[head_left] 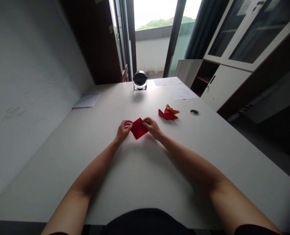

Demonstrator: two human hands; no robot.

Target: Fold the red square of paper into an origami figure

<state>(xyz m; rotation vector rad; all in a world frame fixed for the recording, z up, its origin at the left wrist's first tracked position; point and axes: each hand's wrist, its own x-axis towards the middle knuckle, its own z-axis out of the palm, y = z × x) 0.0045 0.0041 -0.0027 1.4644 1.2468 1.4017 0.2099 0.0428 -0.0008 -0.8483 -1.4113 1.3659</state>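
A folded red paper [138, 129] lies on the white table [140, 169] in front of me. My left hand [123, 130] pinches its left corner with closed fingers. My right hand [152, 127] pinches its right upper edge, fingers closed on the paper. Both forearms reach forward over the table. Farther right lie a few folded paper pieces [168, 113], red ones with an orange one on top, apart from my hands.
A small black and silver fan [140, 80] stands at the table's far edge. Sheets of white paper [87, 99] lie at the far left and more paper sheets [176, 88] at the far right. A round cable hole [194, 112] sits right of the folded pieces. A cabinet [223, 81] stands at right.
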